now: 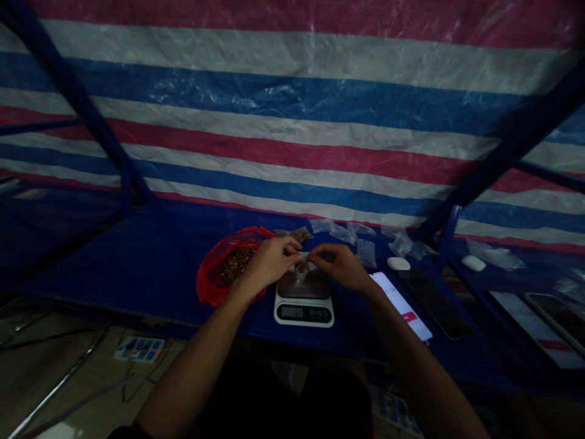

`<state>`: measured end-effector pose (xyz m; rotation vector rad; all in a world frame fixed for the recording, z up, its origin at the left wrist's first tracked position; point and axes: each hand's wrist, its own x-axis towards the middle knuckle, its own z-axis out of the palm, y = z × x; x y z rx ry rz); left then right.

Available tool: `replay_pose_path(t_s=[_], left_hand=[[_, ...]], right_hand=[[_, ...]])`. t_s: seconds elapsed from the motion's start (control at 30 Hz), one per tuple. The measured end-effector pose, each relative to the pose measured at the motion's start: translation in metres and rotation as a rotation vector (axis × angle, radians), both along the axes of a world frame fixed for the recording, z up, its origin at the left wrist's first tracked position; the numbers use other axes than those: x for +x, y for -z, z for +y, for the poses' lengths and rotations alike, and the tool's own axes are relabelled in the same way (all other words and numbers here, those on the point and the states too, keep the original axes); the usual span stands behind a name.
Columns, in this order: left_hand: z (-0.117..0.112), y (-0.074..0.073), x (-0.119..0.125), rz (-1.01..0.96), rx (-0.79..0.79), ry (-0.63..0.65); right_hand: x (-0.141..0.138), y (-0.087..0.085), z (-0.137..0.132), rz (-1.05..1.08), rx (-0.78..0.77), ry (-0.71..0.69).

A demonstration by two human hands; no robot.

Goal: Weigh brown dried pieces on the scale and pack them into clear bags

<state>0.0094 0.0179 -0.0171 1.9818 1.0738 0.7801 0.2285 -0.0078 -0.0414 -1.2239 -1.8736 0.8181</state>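
Observation:
A small cup (300, 275) filled with brown bits stands on the dark plate of a white kitchen scale (304, 314) with a lit display. My left hand (275, 259) reaches over the scale from the left, its fingertips drawn together beside the cup's rim. From the other side comes my right hand (339, 263), thumb and forefinger pinched close above the cup. Whatever is between the fingertips of either hand is too small and dim to make out. Left of the scale lies an open red plastic bag (208, 277) with brown pieces (235, 266) inside, partly behind my left hand.
Several clear plastic bags (365, 251) lie along the back of the blue table (114, 268). On the right are a lit phone (402, 308), a dark phone (441, 308) and a white case (398, 263). Blue metal bars stand before a striped tarp (292, 134).

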Motion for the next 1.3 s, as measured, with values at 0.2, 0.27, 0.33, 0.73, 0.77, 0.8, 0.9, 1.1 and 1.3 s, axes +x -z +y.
replay_pose_path(t_s=[0.2,0.27,0.33,0.73,0.77,0.8,0.9,1.1,1.3], left_hand=[[0.001,0.004,-0.003,0.033,0.026,0.028],[0.001,0.003,-0.003,0.051,0.058,0.030],[0.001,0.001,-0.004,0.071,0.086,0.028],[-0.003,-0.005,-0.007,0.114,0.099,0.067],[-0.003,-0.005,-0.007,0.111,0.099,0.069],[-0.002,-0.004,-0.007,0.104,0.099,0.071],[-0.002,-0.003,-0.006,0.070,0.088,0.093],[-0.003,-0.004,0.002,0.101,0.063,0.119],[-0.006,-0.008,-0.005,0.093,0.082,0.089]], right_hand=[[0.000,0.011,-0.011,0.009,0.019,0.072],[0.000,0.012,-0.012,0.002,0.038,0.058],[0.001,0.009,-0.013,0.000,0.055,0.020],[0.005,-0.001,-0.020,0.003,0.026,-0.065],[0.007,-0.001,-0.020,0.004,0.023,-0.047],[0.008,-0.001,-0.021,0.008,0.021,-0.027],[0.011,-0.001,-0.024,0.020,0.046,0.031],[0.004,0.003,-0.031,-0.109,0.037,-0.064],[0.000,0.003,-0.034,-0.207,0.089,-0.088]])
